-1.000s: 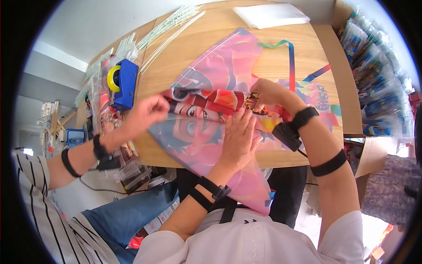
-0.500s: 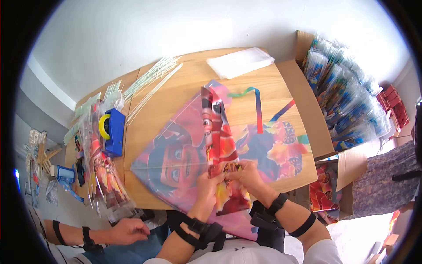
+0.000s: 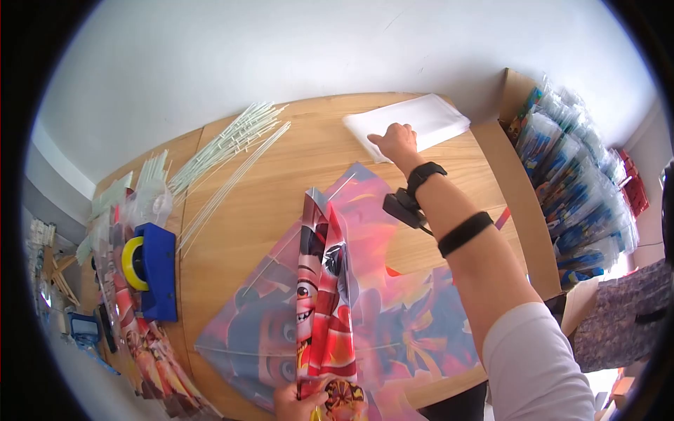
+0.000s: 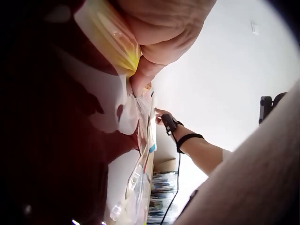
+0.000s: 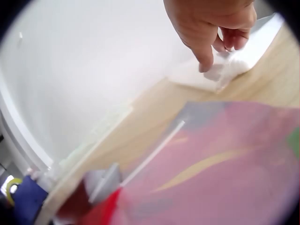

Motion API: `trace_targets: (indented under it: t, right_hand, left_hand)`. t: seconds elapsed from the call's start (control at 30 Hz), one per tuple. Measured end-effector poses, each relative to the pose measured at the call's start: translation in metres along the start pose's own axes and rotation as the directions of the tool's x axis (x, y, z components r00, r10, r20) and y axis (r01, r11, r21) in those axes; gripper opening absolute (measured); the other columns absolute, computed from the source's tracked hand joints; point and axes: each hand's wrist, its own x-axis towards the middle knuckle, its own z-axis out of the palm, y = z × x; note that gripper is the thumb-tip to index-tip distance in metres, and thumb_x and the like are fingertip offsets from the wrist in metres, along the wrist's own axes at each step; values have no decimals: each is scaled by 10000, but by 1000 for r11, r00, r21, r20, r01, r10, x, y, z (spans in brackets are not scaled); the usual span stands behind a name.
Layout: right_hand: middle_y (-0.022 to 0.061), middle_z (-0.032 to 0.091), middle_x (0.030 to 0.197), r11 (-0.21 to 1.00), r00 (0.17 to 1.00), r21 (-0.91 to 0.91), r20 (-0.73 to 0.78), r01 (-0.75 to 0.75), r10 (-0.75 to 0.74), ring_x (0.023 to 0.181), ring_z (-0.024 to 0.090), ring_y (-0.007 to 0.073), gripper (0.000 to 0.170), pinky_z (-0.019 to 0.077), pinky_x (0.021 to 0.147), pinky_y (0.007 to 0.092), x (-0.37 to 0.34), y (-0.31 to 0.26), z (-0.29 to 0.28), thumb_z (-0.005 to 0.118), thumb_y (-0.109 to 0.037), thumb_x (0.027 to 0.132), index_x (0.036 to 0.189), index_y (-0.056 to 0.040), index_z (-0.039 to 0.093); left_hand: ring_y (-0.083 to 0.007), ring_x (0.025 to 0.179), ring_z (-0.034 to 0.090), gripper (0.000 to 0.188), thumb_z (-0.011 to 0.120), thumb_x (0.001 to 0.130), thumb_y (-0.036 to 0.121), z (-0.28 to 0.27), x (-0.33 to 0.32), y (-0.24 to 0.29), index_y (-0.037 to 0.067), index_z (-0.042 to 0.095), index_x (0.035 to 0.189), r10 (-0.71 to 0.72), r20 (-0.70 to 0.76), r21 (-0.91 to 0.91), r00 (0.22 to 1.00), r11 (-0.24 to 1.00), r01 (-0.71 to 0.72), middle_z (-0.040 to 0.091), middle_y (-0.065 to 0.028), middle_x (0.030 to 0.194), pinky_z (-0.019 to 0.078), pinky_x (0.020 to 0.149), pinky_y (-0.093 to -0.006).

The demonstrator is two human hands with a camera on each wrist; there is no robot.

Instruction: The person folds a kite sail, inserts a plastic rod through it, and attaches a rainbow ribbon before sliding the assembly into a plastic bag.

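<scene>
One left hand (image 3: pixel 297 405) clamps fingers on printed film (image 3: pixel 330 302); the right hand (image 3: pixel 397 142), grip unclear, is at white sheets (image 3: pixel 439 116).

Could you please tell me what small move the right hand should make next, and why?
Probably pinch and lift one of the white plastic sheets: the right hand is at their near side, while the left hand grips the folded printed film. Whether the right hand already pinches a sheet is unclear.

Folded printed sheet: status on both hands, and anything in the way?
Left hand gripping folded printed sheet. Right hand at pale plastic stack, grip unclear. No obstruction visible between right hand and stack.
</scene>
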Motion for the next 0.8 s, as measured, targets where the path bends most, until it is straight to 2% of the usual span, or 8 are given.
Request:
trace_targets:
  t: [0.23, 0.43, 0.5, 0.53, 0.63, 0.67, 0.73, 0.8]
  right_hand:
    - [155, 675, 978, 989, 990, 81, -59, -126, 131, 884, 646, 337, 85, 523, 780, 408, 11, -16, 29, 617, -85, 777, 838, -75, 675]
    - [105, 652, 926, 929, 958, -279, -83, 244, -276, 900, 656, 289, 92, 530, 717, 380, 4, -31, 23, 618, -46, 786, 842, -99, 669]
    - [82, 648, 936, 663, 806, -512, 106, 546, -582, 902, 657, 248, 58, 531, 708, 380, 2, -39, 19, 640, -90, 798, 846, -103, 670]
    - [65, 649, 928, 552, 759, -574, 205, 605, -618, 901, 650, 229, 64, 532, 699, 385, -2, -43, 16, 651, -116, 801, 856, -103, 682]
    - [83, 671, 906, 496, 735, -561, 362, 663, -573, 898, 667, 253, 88, 537, 704, 391, -8, -52, 6, 635, -97, 806, 863, -109, 701]
    - [83, 671, 906, 494, 735, -563, 362, 663, -573, 898, 667, 253, 88, 537, 704, 391, -6, -54, 7, 635, -97, 806, 863, -109, 701]
    - [118, 696, 907, 839, 905, -348, 241, 419, -351, 900, 684, 287, 116, 540, 716, 394, 0, -56, 7, 616, -81, 797, 859, -98, 713]
    - [130, 702, 919, 891, 930, -295, 237, 344, -280, 901, 687, 298, 131, 541, 722, 395, 9, -58, -3, 606, -74, 787, 864, -88, 711]
  left_hand:
    - [-176, 869, 636, 265, 634, 815, -53, 0, -1, 9, -58, 646, 1080, -77, 20, -31, 997, 997, 77, 671, -67, 999, 502, 817, -286]
    - [-174, 870, 641, 281, 617, 820, -62, -1, -1, 6, -59, 635, 1101, -29, 48, -133, 998, 991, 35, 676, -82, 1001, 509, 818, -291]
    - [-173, 865, 643, 267, 618, 821, -65, 0, -1, 6, -56, 635, 1087, -31, 57, -210, 998, 977, 42, 678, -81, 988, 517, 815, -296]
    - [-173, 865, 643, 267, 618, 821, -65, 1, -2, 7, -56, 635, 1087, -29, 58, -211, 998, 977, 41, 678, -81, 988, 517, 815, -296]
    - [-172, 858, 645, 253, 619, 823, -67, 1, -3, 9, -53, 636, 1075, -32, 48, -211, 998, 977, 41, 678, -78, 978, 522, 810, -297]
    - [-171, 855, 644, 252, 620, 823, -66, 1, -3, 8, -52, 635, 1074, -36, 47, -210, 998, 977, 45, 677, -76, 977, 521, 810, -295]
    - [-170, 851, 644, 251, 622, 823, -65, 1, -3, 7, -51, 634, 1074, -37, 51, -211, 998, 976, 47, 676, -74, 975, 520, 811, -293]
    - [-172, 857, 645, 265, 625, 822, -63, 0, -2, 7, -51, 631, 1087, -53, 44, -187, 998, 981, 60, 676, -76, 983, 521, 813, -295]
